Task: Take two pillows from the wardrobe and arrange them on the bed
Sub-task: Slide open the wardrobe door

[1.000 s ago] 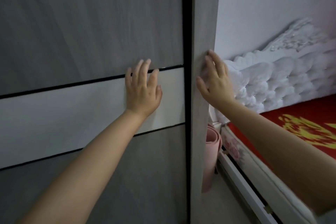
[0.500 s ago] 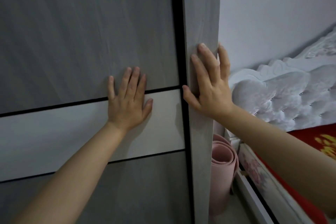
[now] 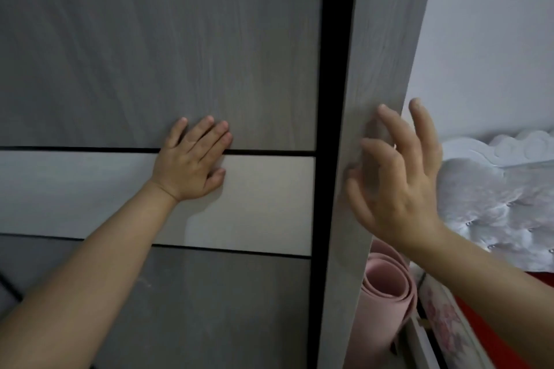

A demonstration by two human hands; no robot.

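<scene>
A grey wood-grain wardrobe sliding door point(image 3: 156, 48) with a pale horizontal band fills the left of the view. My left hand point(image 3: 192, 165) lies flat on that door, palm down across the band's upper line. A dark gap point(image 3: 332, 99) runs between the door and the wardrobe's side panel point(image 3: 380, 39). My right hand point(image 3: 395, 180) is at the side panel's outer edge, fingers spread and slightly lifted, holding nothing. The bed point(image 3: 467, 311) with a red cover shows at the lower right. No pillows are visible.
A white tufted headboard point(image 3: 497, 198) stands against the white wall point(image 3: 494, 39) at the right. A rolled pink mat point(image 3: 386, 293) stands upright in the narrow space between the wardrobe side and the bed frame.
The dark gap beside the door has widened as the door slid left under my left hand. My right hand's fingers have loosened from the side panel's edge and spread.
</scene>
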